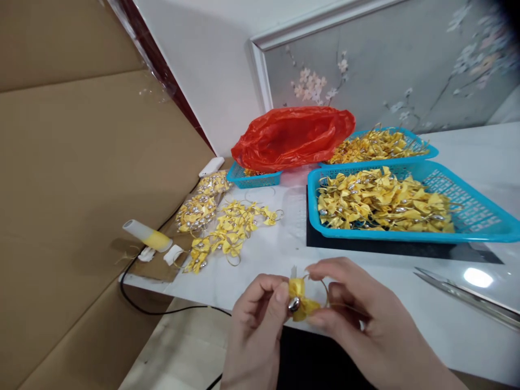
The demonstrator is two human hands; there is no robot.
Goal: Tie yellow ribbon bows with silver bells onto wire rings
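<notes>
Between my two hands, just past the table's front edge, is a yellow ribbon bow [305, 309] with a shiny silver bell [294, 304] at its middle. My left hand [260, 309] pinches the bow's left side between thumb and fingers. Around the right side curl the fingers of my right hand [361, 314], its thumb at the bow's lower right tip and its index finger at a thin gold cord [326, 290] that loops out from the bow. A small pale strip [293, 272] sticks up above the bow; I cannot make out what it is.
A blue basket [483, 216] of similar bows stands on a black mat [333, 241], with tweezers [467, 295] in front. Behind are another basket [433, 150] and a red plastic bag [292, 138]. Loose bows [233, 227], bagged bows [197, 212] and a ribbon roll [148, 235] lie left, beside cardboard [93, 162].
</notes>
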